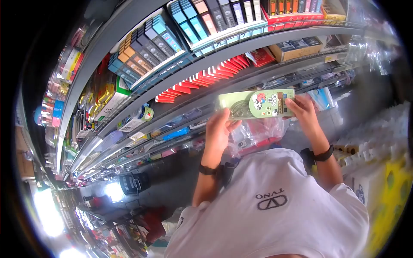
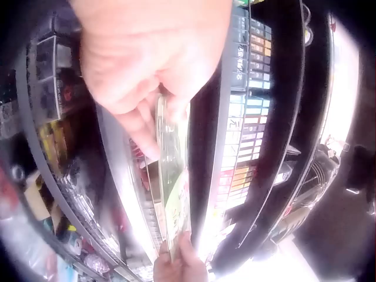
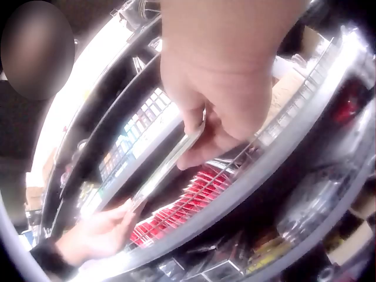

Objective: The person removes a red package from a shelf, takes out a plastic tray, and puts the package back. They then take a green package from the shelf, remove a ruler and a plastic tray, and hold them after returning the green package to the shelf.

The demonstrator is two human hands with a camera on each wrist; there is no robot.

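A long, flat, pale green package is held up level in front of the shelves, one hand at each end. Cartoon figures and dark lettering decorate its right part; the left part is see-through, with thin curved lines showing inside. My left hand pinches the left end between thumb and fingers. At the other end, my right hand grips the edge with its thumb on the front. Both wrist views show the package nearly edge-on, spanning the two hands.
Small boxes stand in rows on the upper shelf behind a wire rail. Below are red packets in a slanted row. A clear plastic bag hangs under the package. Yellow goods are at the right.
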